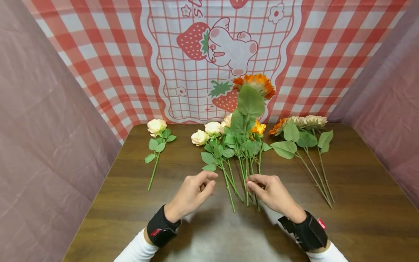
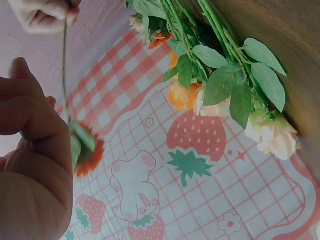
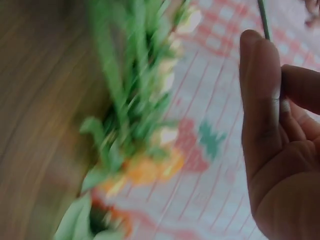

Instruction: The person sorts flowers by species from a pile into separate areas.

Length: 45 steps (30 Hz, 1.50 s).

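Note:
My right hand (image 1: 266, 187) pinches the stem of an orange flower (image 1: 256, 84) between thumb and fingers. That flower stands upright, its bloom above the others and its broad leaves (image 1: 250, 102) facing me. In the right wrist view a piece of the green stem (image 3: 264, 20) rises from the fingertips. My left hand (image 1: 193, 191) is to the left of the stems, fingers loosely bent, thumb and index apart, with nothing between them. Cream roses (image 1: 212, 129) and a yellow-orange flower (image 1: 258, 128) lie in a group behind both hands, partly hidden by the held flower.
A single cream rose (image 1: 157, 127) lies at the table's left. Orange and pale flowers (image 1: 314, 122) with long stems lie at the right. A red checked cloth (image 1: 127, 72) hangs behind the brown table (image 1: 108, 214), with pinkish curtains (image 1: 59, 120) on both sides.

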Each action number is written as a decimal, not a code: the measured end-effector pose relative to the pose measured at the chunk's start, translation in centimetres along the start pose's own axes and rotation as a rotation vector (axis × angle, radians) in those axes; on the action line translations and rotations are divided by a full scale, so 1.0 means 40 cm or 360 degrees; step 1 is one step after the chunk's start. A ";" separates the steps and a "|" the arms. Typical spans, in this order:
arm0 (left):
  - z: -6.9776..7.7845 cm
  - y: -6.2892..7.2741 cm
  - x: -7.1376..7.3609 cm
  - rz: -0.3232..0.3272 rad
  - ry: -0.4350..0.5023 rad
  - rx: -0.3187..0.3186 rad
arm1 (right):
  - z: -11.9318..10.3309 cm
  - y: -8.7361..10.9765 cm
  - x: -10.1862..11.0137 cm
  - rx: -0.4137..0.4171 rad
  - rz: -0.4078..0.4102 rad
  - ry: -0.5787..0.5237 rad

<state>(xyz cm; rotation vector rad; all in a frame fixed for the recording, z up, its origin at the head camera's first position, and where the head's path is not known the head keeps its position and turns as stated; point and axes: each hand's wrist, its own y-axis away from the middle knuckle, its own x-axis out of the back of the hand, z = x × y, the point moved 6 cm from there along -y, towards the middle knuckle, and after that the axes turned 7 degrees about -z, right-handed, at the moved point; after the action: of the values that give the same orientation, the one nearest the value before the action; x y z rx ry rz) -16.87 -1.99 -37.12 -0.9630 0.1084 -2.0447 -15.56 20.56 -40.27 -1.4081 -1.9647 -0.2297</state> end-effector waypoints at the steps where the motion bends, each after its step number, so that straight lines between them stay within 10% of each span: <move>1: 0.000 -0.001 0.000 -0.0011 0.0000 0.0000 | 0.016 0.010 0.018 -0.0033 0.0031 0.0035; 17: -0.006 -0.002 -0.019 -0.0117 -0.0017 0.0049 | 0.240 0.112 0.185 -0.0684 0.0049 0.0096; 45: -0.007 -0.001 -0.041 -0.0293 -0.0177 0.0104 | 0.293 0.164 0.208 -0.1065 0.0079 0.0017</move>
<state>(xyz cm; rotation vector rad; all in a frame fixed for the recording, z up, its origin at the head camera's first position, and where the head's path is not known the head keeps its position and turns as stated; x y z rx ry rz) -16.53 -0.82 -38.27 -1.0767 -0.1091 -2.1417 -16.18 35.50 -45.33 -1.8479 -1.9219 -0.9351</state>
